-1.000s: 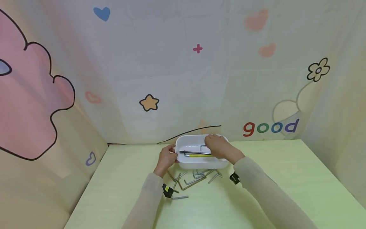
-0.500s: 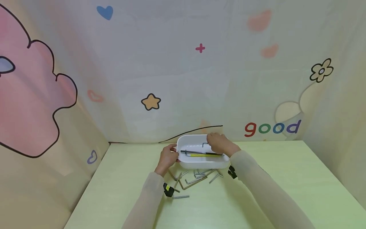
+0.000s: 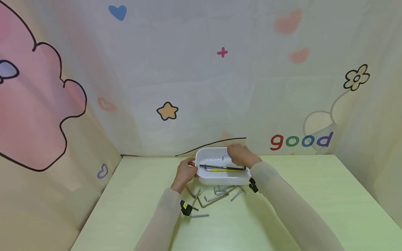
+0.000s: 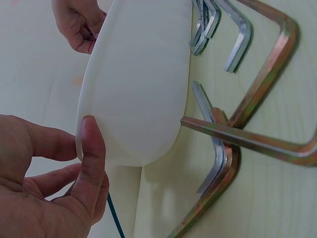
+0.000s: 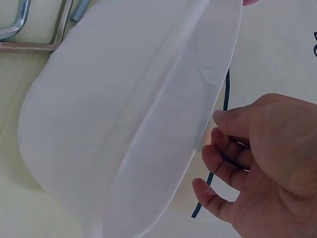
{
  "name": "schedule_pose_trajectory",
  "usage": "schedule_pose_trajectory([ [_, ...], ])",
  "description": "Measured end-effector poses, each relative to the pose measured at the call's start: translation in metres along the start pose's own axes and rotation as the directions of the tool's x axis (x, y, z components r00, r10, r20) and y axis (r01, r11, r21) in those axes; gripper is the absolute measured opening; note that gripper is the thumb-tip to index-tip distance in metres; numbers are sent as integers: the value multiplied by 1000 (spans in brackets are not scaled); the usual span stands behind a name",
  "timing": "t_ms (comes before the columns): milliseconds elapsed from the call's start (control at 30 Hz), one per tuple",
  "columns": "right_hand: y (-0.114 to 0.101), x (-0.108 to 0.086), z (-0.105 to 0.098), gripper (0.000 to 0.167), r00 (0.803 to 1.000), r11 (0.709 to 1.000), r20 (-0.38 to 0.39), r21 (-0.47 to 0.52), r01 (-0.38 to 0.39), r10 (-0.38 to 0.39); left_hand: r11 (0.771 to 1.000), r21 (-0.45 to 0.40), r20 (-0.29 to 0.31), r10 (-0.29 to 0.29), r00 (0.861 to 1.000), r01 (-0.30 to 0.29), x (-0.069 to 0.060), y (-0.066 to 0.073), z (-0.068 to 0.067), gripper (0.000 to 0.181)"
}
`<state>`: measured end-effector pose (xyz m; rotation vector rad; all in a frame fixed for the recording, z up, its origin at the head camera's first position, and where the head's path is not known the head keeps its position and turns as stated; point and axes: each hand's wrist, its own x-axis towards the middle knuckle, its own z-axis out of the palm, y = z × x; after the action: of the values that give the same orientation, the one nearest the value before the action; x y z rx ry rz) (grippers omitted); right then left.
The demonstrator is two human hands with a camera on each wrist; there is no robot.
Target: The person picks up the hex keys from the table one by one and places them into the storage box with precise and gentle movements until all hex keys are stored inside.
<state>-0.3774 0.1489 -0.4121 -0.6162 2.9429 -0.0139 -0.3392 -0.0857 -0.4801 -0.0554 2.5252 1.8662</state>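
A white plastic tub (image 3: 224, 181) stands on the table by the back curtain. My left hand (image 3: 185, 173) pinches its left rim between thumb and fingers; the left wrist view shows this hand (image 4: 59, 183) at the lip. Over the tub's far right side, my right hand (image 3: 242, 155) holds a small hex key (image 3: 223, 157), whose bent end shows left of the fingers. In the right wrist view the tub's wall (image 5: 114, 109) hides the key from sight, with the right hand (image 5: 262, 158) beside the rim. Inside the tub lie a black hex key (image 3: 216, 167) and a yellow-sleeved one (image 3: 223, 170).
Several loose hex keys lie on the table in front of the tub, among them a long brass-coloured one (image 3: 215, 200) and a short silver one (image 3: 200, 215). A printed curtain (image 3: 201, 87) rises behind the pale green table (image 3: 150, 170).
My right hand has risen slightly with the small hex key and drawn back a little from the black and yellow keys. My left hand stays on the tub. The head view has shifted slightly.
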Motion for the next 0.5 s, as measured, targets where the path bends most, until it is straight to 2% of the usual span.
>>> schedule_pose_trajectory([
  [300, 2, -4, -2, 26, 999, 999, -23, 45, -26, 28, 1000, 3, 0, -2, 1000, 2, 0, 1, 1, 53],
  [500, 2, -13, -4, 31, 997, 999, -73, 41, 21, -18, 1000, 2, -2, 1, 1000, -1, 0, 1, 1, 53],
])
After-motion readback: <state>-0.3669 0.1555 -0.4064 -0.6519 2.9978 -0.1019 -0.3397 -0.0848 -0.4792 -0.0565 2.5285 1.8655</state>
